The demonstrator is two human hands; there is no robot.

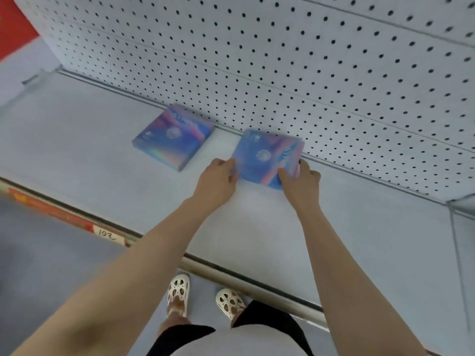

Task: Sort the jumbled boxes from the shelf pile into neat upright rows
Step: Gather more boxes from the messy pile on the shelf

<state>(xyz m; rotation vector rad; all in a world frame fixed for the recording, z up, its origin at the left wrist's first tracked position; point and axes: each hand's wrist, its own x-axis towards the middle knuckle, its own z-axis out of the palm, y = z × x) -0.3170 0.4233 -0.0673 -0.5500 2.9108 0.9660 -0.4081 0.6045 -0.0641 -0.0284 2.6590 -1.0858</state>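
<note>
Boxes of flat, square shape with glossy blue, pink and purple printed faces are seen on the pale grey shelf [108, 160]. The nearer box [264, 156] is gripped from both sides, close to the white perforated back panel [282, 60]; whether it rests on the shelf or is lifted slightly off it cannot be told, and motion blur softens its far edge so that it may be more than one box held together. Its left edge is held by the left hand [217, 179], the fingers curled round that edge and mostly hidden behind it. Its lower right corner is held by the right hand [299, 179], thumb on the printed face and fingers wrapped behind, out of sight. The second blue and pink box [173, 137] lies flat to the left, apart from the held one, one corner touching the back panel. Its printed lettering is too blurred to read. A red price strip [64, 214] with a handwritten tag runs along the shelf's front rail and is cut off at the left. Cream perforated clogs [178, 291] are seen on the floor below.
</note>
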